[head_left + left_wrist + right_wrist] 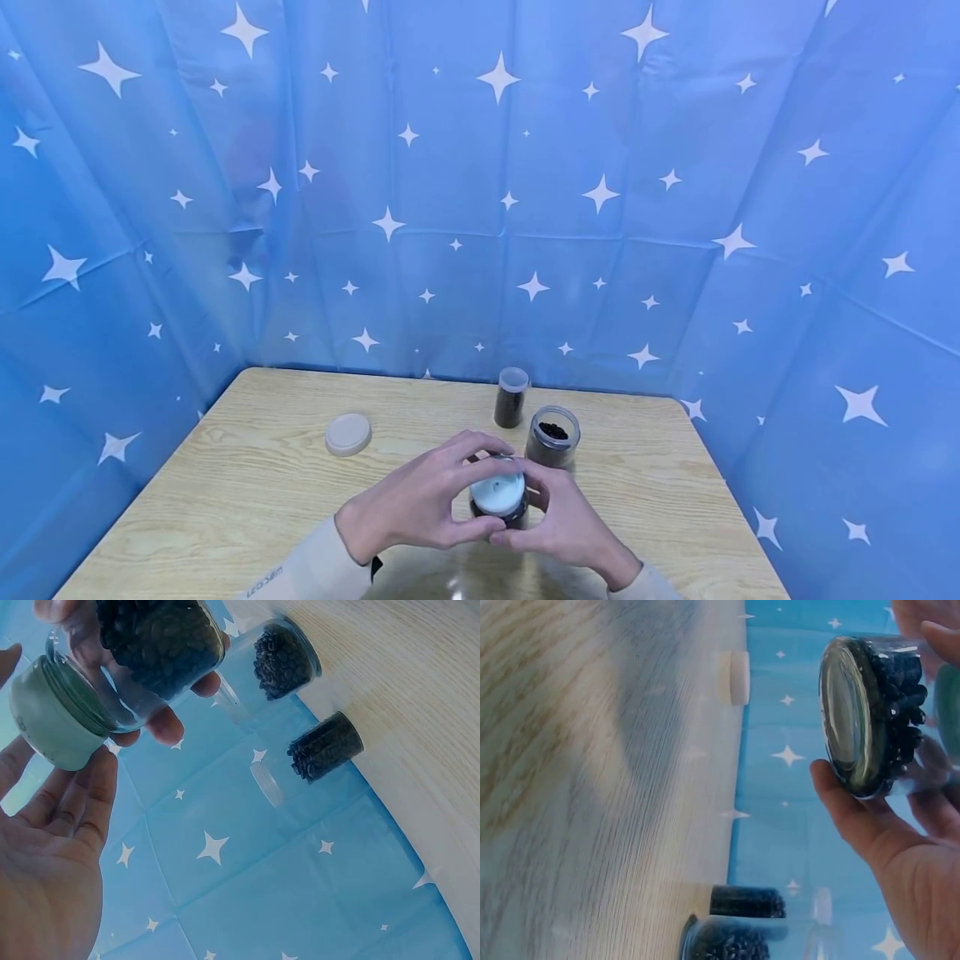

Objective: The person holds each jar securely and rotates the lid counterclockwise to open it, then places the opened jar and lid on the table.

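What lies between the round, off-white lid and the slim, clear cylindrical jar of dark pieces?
In the head view, only bare, pale wood-grain tabletop separates the lid from the slim jar.

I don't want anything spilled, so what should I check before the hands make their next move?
1. Held jar gripped by the right hand: ok, fingers curve around the glass.
2. Left hand on the pale green lid: ok, fingers are at its edge.
3. Pale green lid fully tightened: cannot tell; it sits at the mouth, but its tightness does not show.
4. Wide jar covered: not ok; it stands upright with no lid on.
5. Small container upright: ok, standing behind the wide jar.
6. White lid out of the way: ok, lying apart on the table.
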Demonstrator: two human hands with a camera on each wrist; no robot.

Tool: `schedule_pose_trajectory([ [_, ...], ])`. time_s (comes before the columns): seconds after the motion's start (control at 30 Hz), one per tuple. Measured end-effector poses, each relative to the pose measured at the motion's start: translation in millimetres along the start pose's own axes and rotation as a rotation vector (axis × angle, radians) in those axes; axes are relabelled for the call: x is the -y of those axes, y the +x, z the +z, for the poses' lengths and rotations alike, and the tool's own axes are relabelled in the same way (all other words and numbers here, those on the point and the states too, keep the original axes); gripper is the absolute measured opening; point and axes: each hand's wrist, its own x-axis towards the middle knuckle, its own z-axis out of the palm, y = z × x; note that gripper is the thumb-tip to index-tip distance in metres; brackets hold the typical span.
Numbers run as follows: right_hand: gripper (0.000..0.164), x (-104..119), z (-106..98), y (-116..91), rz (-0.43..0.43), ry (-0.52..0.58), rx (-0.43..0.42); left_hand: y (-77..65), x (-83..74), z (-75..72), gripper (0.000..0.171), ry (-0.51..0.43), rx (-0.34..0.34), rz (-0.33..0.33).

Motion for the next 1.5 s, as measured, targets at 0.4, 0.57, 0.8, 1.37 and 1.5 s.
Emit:
schedule_pose_trajectory([
  [0.4,0.071,0.9,1.4,-0.2,0.002,0.018,-0.005,1.9,-1.5,-0.4,0.057,0.002,-0.017,0.006],
  [0.57,0.073,2.2,1.8,0.2,0.007,0.026,-0.016,2.8,-3.0,1.2,0.056,0.019,-0.039,-0.014],
  [0.8,0.075,7.0,2.5,1.2,0.056,0.016,-0.046,5.2,-4.9,5.0,0.057,0.055,-0.080,-0.043],
  [1.37,0.083,8.7,10.3,1.7,0.110,-0.023,-0.182,12.8,-17.7,12.9,0.053,0.090,-0.115,-0.264],
  [1.5,0.080,9.8,10.5,1.1,0.097,-0.027,-0.180,13.1,-18.4,13.1,0.054,0.092,-0.114,-0.270],
])
